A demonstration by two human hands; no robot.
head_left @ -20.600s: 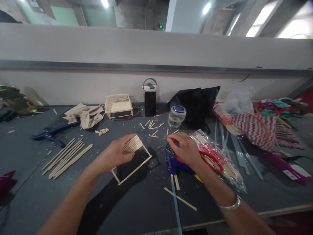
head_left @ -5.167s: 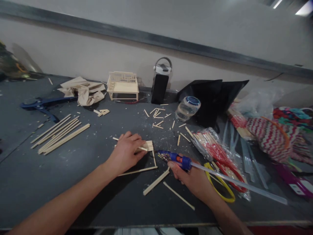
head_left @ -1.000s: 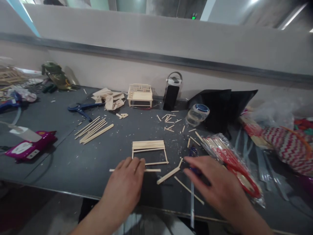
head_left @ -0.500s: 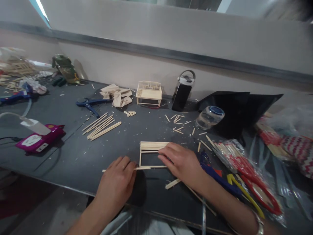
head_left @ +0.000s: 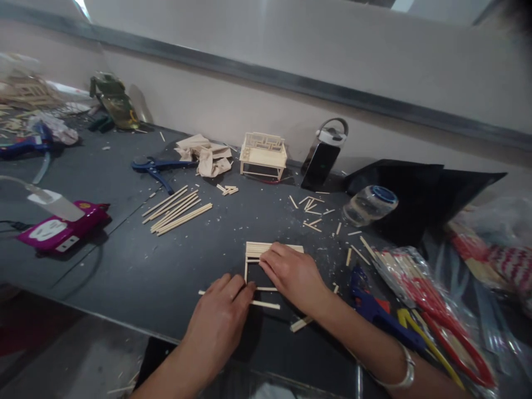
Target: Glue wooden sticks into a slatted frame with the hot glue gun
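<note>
A small frame of wooden sticks [head_left: 254,250] lies flat on the dark table [head_left: 124,266]. My right hand [head_left: 293,274] rests on it with fingers stretched flat, covering its right half. My left hand [head_left: 220,316] lies just below the frame, fingers flat on a loose thin stick [head_left: 266,303]. Another short stick [head_left: 301,323] lies by my right wrist. A blue glue gun [head_left: 374,307] lies on the table to the right of my right arm.
Long sticks [head_left: 177,208] lie at left, with blue cutters [head_left: 155,165] and crumpled paper [head_left: 205,155] behind. A finished stick model [head_left: 264,155], a black bottle [head_left: 324,155] and a clear jar [head_left: 369,204] stand at the back. Red and yellow scissors [head_left: 446,338] lie on a plastic bag at right. A pink device [head_left: 58,231] sits far left.
My right hand put down the glue gun and moved left onto the stick frame. My left hand stays pressed on the loose stick. The view has shifted left and down.
</note>
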